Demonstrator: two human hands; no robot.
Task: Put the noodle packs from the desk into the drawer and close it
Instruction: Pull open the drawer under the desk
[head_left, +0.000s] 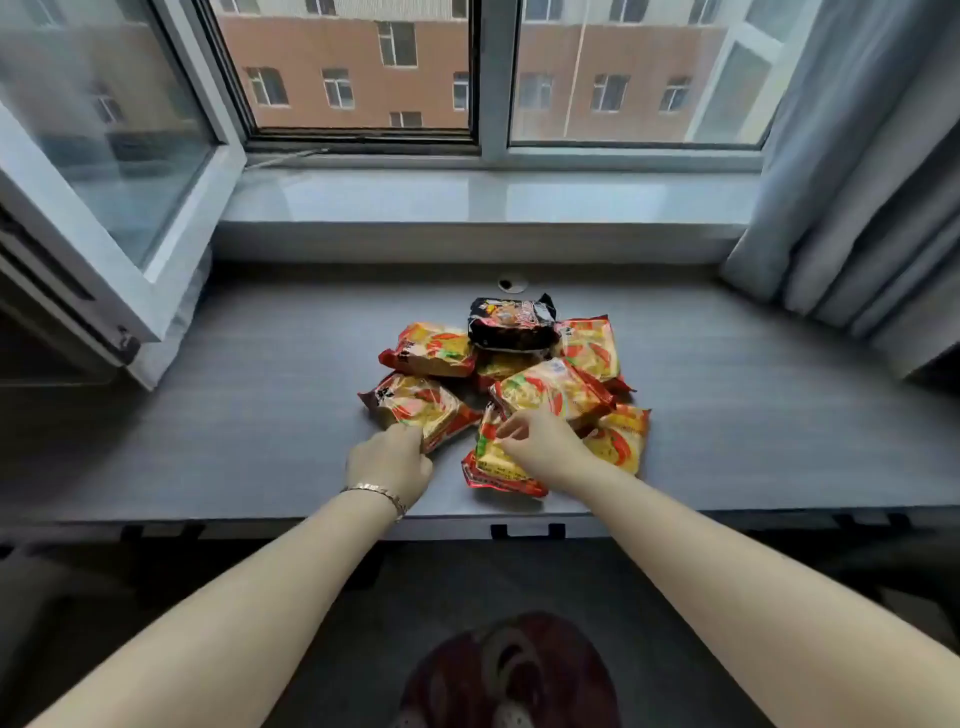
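Note:
Several yellow-and-red noodle packs lie in a heap on the grey desk (208, 415), with one black pack (511, 322) at the back. My left hand (389, 462), with a bracelet at the wrist, grips the near corner of the front-left pack (415, 402). My right hand (540, 441) rests on the nearest pack (493, 467), fingers curled onto its top edge; that pack still lies on the desk. A dark drawer handle (527, 531) shows under the desk's front edge. The drawer looks shut.
An open window sash (104, 208) juts over the desk's left end. Grey curtains (857, 208) hang at the right. A pale sill (467, 197) runs behind the desk, and a cable hole (511, 284) sits near the desk's back edge.

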